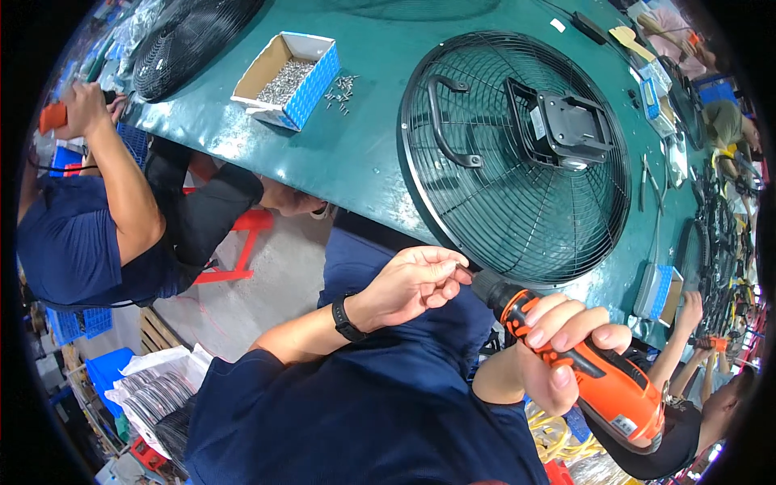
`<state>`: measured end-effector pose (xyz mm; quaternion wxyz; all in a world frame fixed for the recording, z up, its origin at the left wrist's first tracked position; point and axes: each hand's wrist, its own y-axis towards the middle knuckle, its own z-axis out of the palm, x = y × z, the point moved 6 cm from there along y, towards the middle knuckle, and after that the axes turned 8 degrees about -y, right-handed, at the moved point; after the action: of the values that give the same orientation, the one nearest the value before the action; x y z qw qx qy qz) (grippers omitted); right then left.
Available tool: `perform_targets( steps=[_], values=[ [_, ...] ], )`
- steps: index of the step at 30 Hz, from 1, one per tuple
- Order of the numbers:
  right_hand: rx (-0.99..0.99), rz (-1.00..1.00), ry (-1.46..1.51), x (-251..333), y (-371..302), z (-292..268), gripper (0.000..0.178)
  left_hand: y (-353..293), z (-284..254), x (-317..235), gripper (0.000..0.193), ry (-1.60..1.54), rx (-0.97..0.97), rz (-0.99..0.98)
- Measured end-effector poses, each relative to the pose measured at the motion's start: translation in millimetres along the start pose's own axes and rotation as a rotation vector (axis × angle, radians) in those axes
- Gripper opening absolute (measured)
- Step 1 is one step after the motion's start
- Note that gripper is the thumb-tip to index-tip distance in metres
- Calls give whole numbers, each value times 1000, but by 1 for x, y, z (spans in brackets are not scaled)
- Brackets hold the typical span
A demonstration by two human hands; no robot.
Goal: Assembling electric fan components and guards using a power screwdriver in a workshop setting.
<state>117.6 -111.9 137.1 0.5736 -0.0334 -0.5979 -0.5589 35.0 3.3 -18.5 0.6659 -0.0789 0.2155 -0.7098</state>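
Observation:
My right hand [546, 347] is wrapped round an orange and black power screwdriver [618, 392], its nose pointing up and left. At the tip of its bit my left hand [416, 283] is closed in a pinch. Whether a screw sits between those fingertips is too small to tell. Just beyond both hands lies a large round black fan [493, 198] with a wire grille, flat on the green table [356, 162]. It has a curved black handle [437, 121] and a black rectangular bracket [574, 129] on top.
A blue and white box of screws [311, 89] stands left of the fan, with several loose screws [343, 90] beside it. Another black grille [190, 44] lies at the far left. Co-workers sit at left [89, 234] and right [679, 404]. A small box [659, 293] stands at the right edge.

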Motion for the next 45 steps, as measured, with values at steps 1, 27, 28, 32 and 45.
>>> perform_targets(
  steps=[1,27,28,32,45],
  values=[
    [8,7,-1,-1,2,1,44,1,-2,3,17,-36,-7,-26],
    [471,243,-169,-50,57,62,47,7,-16,5,21,113,-70,-76],
    [433,247,-150,-54,58,60,49,7,-14,1,18,259,-56,-25],
    [493,293,-74,-71,71,59,54,-15,14,-40,14,999,-189,713],
    [304,570,-182,-91,69,77,49,-12,27,-51,19,1237,-93,1173]
  ],
)
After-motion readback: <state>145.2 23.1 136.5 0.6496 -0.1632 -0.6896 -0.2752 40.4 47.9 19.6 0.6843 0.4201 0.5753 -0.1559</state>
